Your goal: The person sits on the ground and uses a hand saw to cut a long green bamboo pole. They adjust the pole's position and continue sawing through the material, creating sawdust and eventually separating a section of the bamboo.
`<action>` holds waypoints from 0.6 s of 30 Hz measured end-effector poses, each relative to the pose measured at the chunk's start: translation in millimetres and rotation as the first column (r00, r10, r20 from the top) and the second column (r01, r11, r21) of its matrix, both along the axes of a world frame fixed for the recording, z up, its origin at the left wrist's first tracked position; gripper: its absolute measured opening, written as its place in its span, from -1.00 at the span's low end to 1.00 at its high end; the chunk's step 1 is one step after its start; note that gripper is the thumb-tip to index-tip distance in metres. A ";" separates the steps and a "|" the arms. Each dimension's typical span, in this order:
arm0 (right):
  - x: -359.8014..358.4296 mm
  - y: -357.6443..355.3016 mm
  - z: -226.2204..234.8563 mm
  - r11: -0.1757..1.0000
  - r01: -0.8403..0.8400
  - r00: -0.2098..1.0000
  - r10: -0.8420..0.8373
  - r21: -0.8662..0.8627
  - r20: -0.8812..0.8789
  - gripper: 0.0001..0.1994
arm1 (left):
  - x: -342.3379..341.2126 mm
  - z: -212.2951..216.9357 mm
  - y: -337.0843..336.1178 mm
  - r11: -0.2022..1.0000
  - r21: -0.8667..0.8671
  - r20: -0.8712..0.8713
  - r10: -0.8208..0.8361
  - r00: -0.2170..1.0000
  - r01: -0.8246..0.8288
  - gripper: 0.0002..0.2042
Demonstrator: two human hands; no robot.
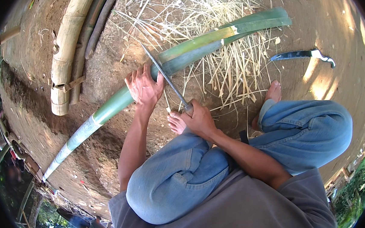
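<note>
Green bamboo pole (pixel 117 103) lies across bare ground, pinned under the flat, spread left hand (pixel 144 88). A long knife (pixel 165 77) is gripped in the right hand (pixel 198 119), blade laid against the bamboo.

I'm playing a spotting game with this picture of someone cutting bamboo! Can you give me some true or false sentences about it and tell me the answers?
1. The left hand presses on the green bamboo pole. True.
2. The right hand holds a hammer. False: it grips the handle of a long knife whose blade lies across the pole.
3. The person wears boots. False: the feet are bare.
4. A second knife lies on the ground, away from both hands. True.
5. The dry straw-like strips lie on a table. False: they lie on the ground.
</note>
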State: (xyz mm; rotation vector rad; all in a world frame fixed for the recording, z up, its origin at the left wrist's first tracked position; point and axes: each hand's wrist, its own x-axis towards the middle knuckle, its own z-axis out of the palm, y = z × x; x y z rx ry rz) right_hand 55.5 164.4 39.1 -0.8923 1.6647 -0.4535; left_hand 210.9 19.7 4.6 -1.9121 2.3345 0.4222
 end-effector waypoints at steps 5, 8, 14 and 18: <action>1.8 -4.0 -5.4 0.999 -0.049 0.997 0.049 0.002 -0.052 -0.49 | 0.7 -6.8 -0.9 1.000 0.015 0.021 -0.002 1.000 0.002 -0.42; 1.5 -2.6 0.0 0.998 -0.041 0.999 0.043 0.056 -0.033 -0.48 | -0.6 -4.4 -1.0 0.999 0.036 0.036 -0.007 0.999 0.006 -0.41; 0.1 -12.0 3.3 0.996 -0.032 0.999 0.033 0.083 -0.020 -0.50 | -2.4 -4.3 -2.5 0.999 0.054 0.036 0.001 0.999 -0.003 -0.40; 9.7 -26.3 -3.3 0.995 -0.052 0.998 0.056 0.087 -0.043 -0.53 | 0.8 -7.9 -2.3 0.999 0.038 0.021 0.004 1.000 -0.005 -0.39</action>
